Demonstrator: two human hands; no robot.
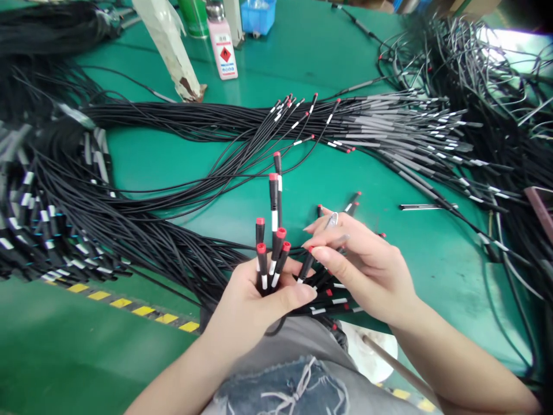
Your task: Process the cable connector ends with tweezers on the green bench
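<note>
My left hand (pixel 253 302) is closed around a bunch of black cables with red caps (pixel 272 242); their ends stand upright above my fingers, each with a white band. Just to its right, my right hand (pixel 363 268) pinches one red-capped cable end (pixel 307 264) between thumb and fingers. More capped ends (pixel 332 300) lie under that hand, across my lap. A small metal piece (pixel 333 219) shows at the right hand's fingers.
A green table (pixel 181 155) carries long bundles of black cables (pixel 207 118), grey-sleeved ends (pixel 401 124) at the right, and banded ends (pixel 52 230) at the left. A pink bottle with a flame label (pixel 223 49), a blue box (pixel 258 16) and a taped post (pixel 173 52) stand at the back.
</note>
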